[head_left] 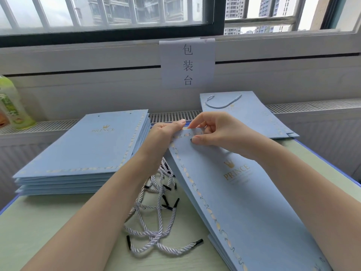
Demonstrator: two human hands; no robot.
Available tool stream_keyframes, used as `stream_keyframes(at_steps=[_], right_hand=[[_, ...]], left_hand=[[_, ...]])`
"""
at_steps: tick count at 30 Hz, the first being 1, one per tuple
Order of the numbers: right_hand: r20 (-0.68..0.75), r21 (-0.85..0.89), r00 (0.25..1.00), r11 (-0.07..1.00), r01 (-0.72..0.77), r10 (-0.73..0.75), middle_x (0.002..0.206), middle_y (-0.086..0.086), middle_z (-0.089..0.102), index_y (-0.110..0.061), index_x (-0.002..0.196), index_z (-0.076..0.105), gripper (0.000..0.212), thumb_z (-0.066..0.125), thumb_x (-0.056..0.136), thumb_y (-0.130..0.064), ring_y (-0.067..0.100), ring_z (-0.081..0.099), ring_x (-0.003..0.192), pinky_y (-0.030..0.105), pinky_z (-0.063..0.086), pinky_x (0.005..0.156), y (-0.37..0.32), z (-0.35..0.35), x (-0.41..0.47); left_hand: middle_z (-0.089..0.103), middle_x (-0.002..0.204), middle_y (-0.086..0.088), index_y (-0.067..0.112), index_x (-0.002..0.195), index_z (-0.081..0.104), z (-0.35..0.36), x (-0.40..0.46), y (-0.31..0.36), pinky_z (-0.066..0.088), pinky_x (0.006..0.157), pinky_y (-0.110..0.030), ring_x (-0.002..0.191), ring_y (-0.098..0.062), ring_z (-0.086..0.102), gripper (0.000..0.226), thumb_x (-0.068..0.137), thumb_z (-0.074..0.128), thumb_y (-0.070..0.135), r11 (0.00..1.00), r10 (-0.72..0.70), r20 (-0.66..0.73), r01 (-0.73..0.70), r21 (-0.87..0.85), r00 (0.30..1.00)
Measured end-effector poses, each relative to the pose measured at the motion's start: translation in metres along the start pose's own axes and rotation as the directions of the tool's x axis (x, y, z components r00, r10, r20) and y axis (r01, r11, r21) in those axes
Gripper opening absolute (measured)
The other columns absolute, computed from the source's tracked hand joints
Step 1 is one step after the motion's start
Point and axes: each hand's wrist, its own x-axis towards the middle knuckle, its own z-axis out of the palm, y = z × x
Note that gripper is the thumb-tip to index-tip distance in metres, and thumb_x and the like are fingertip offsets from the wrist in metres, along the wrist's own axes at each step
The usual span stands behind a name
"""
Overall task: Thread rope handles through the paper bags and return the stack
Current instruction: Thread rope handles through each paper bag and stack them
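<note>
At table centre: both hands (pixel 195 133) pinch flat matte paper bag (pixel 244 202) rim; twisted ropes (pixel 156 222) beside.

the bag (pixel 240 192) you have in front of you is pale blue, edged with a chain of small gold and cream ovals and printed with a gold crown over the word prince. the stack (pixel 86 151) to your left wears the same pale blue, the same gold crown and the same oval border. the bag at the back (pixel 252 114) matches it, with a light blue and white twisted handle. your loose ropes (pixel 156 227) are twisted white and pale blue-grey, tipped in black. the table (pixel 48 227) shows pale green with a blue rim. the bottle (pixel 11 102) is yellow-green, and the paper sign (pixel 187 63) is white with dark characters.
</note>
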Motion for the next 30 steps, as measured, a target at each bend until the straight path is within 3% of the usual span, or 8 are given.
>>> stream_keyframes(at_steps=[4,9,13,15,19,24,26,30], right_hand=[[-0.025,-0.054,0.997,0.996,0.075,-0.076,0.057,0.001,0.031,-0.01,0.099,0.065,0.019,0.069,0.081,-0.006,-0.001,0.039,0.047,0.007,0.032,0.053,-0.001,0.002,0.0],[-0.049,-0.06,0.998,0.998,0.028,-0.031,0.076,0.01,0.057,-0.013,0.104,0.061,0.027,0.073,0.08,-0.014,0.001,0.045,0.053,0.007,0.035,0.052,-0.001,-0.006,-0.001],[-0.061,-0.179,0.997,0.983,-0.048,0.037,0.105,-0.002,0.051,-0.021,0.098,0.052,0.028,0.073,0.08,-0.024,0.012,0.054,0.08,0.005,0.039,0.055,0.003,-0.013,-0.001],[-0.021,-0.268,0.996,0.959,-0.087,0.084,0.094,-0.006,0.054,-0.024,0.089,0.053,0.018,0.069,0.083,-0.029,0.012,0.055,0.08,0.009,0.041,0.059,0.004,-0.016,-0.003],[0.093,-0.299,0.976,0.94,-0.162,0.198,0.063,-0.008,0.055,-0.019,0.08,0.056,0.016,0.06,0.09,-0.031,0.004,0.049,0.053,0.023,0.043,0.06,0.009,-0.015,-0.005],[0.192,-0.45,0.934,0.873,-0.19,0.302,0.064,-0.012,0.058,-0.017,0.083,0.061,0.013,0.06,0.089,-0.029,0.003,0.049,0.056,0.009,0.035,0.046,0.01,-0.022,-0.009],[0.163,-0.477,0.939,0.858,-0.193,0.302,0.066,-0.011,0.059,-0.018,0.077,0.06,0.015,0.058,0.089,-0.025,0.005,0.048,0.056,0.012,0.035,0.047,0.013,-0.025,-0.008],[-0.088,-0.41,0.993,0.906,-0.105,0.075,0.071,-0.004,0.063,-0.018,0.073,0.061,0.025,0.054,0.094,-0.028,0.002,0.048,0.055,0.017,0.037,0.053,0.018,-0.025,0.001]], left_hand=[[0.065,0.079,-0.015,-0.001,0.095,0.068,0.0,0.0,0.002,0.048,0.061,-0.026,0.066,-0.024,0.062,0.034,0.095,0.048,0.026,1.0,0.002,0.019,-0.001,-0.024,1.0],[0.063,0.061,-0.011,0.002,0.072,0.063,0.003,0.0,0.001,0.046,0.054,-0.023,0.052,-0.021,0.059,0.042,0.095,0.049,0.033,1.0,0.013,-0.053,-0.012,0.008,0.998],[0.059,0.072,-0.023,-0.017,0.078,0.057,0.006,-0.001,0.0,0.042,0.058,-0.029,0.061,-0.028,0.055,0.053,0.096,0.049,0.032,0.996,0.085,-0.078,-0.082,0.042,0.993],[0.052,0.071,-0.022,-0.023,0.079,0.051,0.005,-0.001,0.001,0.035,0.057,-0.03,0.063,-0.029,0.047,0.056,0.096,0.051,0.03,0.987,0.145,-0.106,-0.137,0.085,0.984],[0.042,0.064,-0.013,-0.016,0.065,0.043,0.003,-0.002,0.003,0.026,0.054,-0.029,0.057,-0.024,0.034,0.056,0.09,0.051,0.034,0.959,0.226,-0.137,-0.195,0.205,0.964],[0.034,0.063,-0.01,-0.003,0.061,0.04,0.0,-0.001,0.001,0.021,0.057,-0.03,0.059,-0.023,0.028,0.048,0.1,0.044,0.025,0.933,0.251,-0.186,-0.186,0.308,0.95],[0.032,0.058,-0.009,-0.007,0.058,0.038,-0.002,0.0,0.001,0.023,0.057,-0.028,0.055,-0.02,0.029,0.055,0.099,0.044,0.03,0.908,0.268,-0.229,-0.165,0.385,0.936],[0.023,0.043,0.003,0.014,0.047,0.023,-0.006,0.0,-0.002,0.02,0.045,-0.025,0.044,-0.015,0.026,0.059,0.097,0.048,0.035,0.724,0.266,-0.252,-0.02,0.69,0.931]])
